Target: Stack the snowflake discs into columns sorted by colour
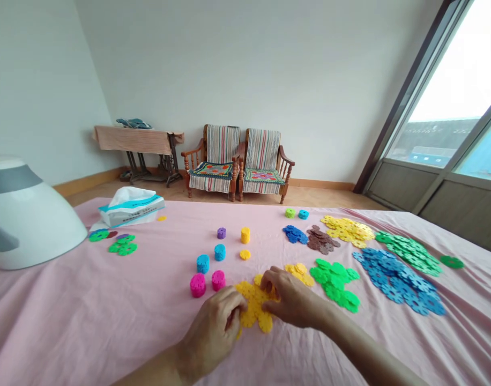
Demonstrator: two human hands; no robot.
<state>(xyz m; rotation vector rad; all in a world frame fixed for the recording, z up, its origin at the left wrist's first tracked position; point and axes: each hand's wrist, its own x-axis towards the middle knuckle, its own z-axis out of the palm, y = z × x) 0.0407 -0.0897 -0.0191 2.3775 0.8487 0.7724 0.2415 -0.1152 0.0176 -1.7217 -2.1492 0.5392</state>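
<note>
A loose pile of yellow notched plastic discs [253, 308] lies in front of me on the pink cloth. At its left edge is my left hand [215, 324], its fingers curled inward; they hide whatever they hold. My right hand [291, 297] reaches over the pile from the right, with bent fingers and thumb gripping yellow discs at its edge. Just beyond my left hand stand two pink disc stacks [198, 286]. Farther off are two light-blue stacks [203, 264], a purple stack [222, 233], a tall yellow stack [245, 235] and a low yellow one [245, 255].
Right of my hands lie green [336, 284], blue [398, 279], brown [321, 239] and more yellow discs [348, 229]. Two small stacks [290, 213] stand at the back. To the left are a tissue box [132, 209], a large white appliance [32, 220] and scattered green discs [123, 246].
</note>
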